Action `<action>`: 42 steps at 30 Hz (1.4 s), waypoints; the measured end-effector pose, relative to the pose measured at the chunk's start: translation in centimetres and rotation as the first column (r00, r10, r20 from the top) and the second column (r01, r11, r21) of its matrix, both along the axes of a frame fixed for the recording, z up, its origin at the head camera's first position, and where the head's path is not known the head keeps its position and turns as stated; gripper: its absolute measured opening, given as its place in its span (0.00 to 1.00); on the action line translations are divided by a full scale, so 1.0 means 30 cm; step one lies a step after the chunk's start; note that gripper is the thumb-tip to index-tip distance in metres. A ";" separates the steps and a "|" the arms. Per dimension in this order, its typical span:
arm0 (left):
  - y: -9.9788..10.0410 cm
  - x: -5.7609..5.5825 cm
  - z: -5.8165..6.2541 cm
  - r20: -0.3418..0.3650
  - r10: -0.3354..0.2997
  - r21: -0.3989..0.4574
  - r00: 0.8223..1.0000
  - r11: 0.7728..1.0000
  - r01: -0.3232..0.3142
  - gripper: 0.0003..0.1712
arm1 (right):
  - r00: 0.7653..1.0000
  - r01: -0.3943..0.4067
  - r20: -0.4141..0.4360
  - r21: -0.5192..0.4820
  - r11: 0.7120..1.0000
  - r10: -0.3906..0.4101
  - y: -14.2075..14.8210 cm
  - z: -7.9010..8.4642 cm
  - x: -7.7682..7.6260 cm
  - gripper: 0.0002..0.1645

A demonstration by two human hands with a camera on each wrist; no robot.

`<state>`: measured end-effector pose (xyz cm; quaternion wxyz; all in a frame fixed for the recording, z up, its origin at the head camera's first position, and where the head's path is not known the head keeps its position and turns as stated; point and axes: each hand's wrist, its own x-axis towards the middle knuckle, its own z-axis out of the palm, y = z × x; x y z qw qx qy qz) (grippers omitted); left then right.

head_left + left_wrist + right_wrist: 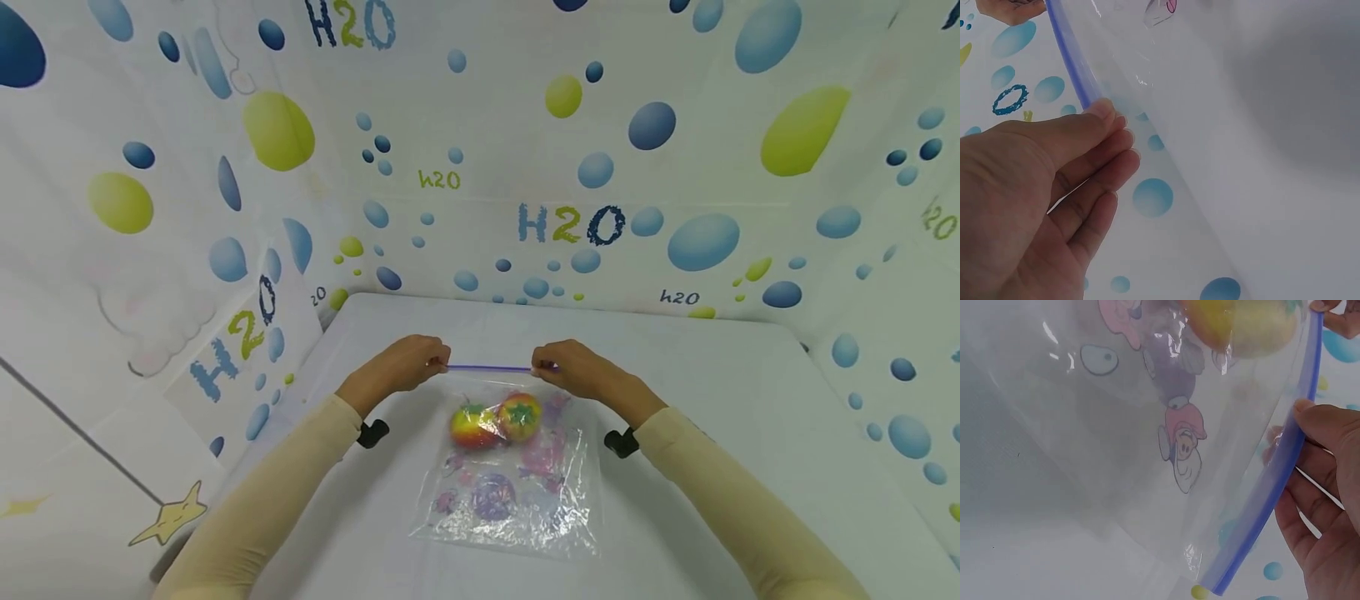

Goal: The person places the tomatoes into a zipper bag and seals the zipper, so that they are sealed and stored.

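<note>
A clear zip bag (517,517) with pink and purple cartoon prints hangs by its blue zip strip over the white table. Two red-yellow toy fruits (474,427) with green tops lie inside, side by side near the bag's upper part. My left hand (408,363) pinches the left end of the strip between thumb and fingers; the left wrist view shows the thumb on the blue strip (1071,56). With thumb and fingertips on opposite faces, my right hand (576,369) pinches the strip short of its right end, which sticks out past the fingers in the right wrist view.
A white table (697,492) spreads out under the arms. Behind it and at both sides hang white sheets (480,125) printed with blue and green drops and H2O lettering. Small black devices (621,442) are worn at both wrists.
</note>
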<state>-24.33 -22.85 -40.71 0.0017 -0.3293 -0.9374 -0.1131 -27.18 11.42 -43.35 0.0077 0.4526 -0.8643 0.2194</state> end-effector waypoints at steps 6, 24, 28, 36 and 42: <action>-0.003 0.002 -0.008 0.000 -0.015 0.016 1.000 1.000 0.015 0.08 | 1.000 -0.019 -0.005 -0.013 1.000 0.019 0.000 -0.004 0.006 0.04; 0.009 0.012 -0.019 -0.024 -0.047 0.028 0.999 0.998 0.048 0.09 | 1.000 0.027 0.009 -0.014 1.000 -0.026 0.010 0.001 0.026 0.04; 0.005 0.016 -0.018 -0.017 -0.033 0.024 0.999 0.999 0.033 0.08 | 0.998 0.042 0.038 -0.028 0.999 -0.040 -0.004 0.006 0.026 0.07; -0.003 0.020 -0.022 0.001 -0.015 0.030 1.000 0.999 0.015 0.05 | 0.994 0.072 0.089 -0.018 0.997 -0.070 -0.034 -0.001 0.030 0.09; -0.008 0.021 -0.018 -0.030 -0.032 0.046 0.999 0.998 0.034 0.08 | 0.996 0.062 0.071 -0.041 0.997 -0.059 -0.036 -0.007 0.029 0.07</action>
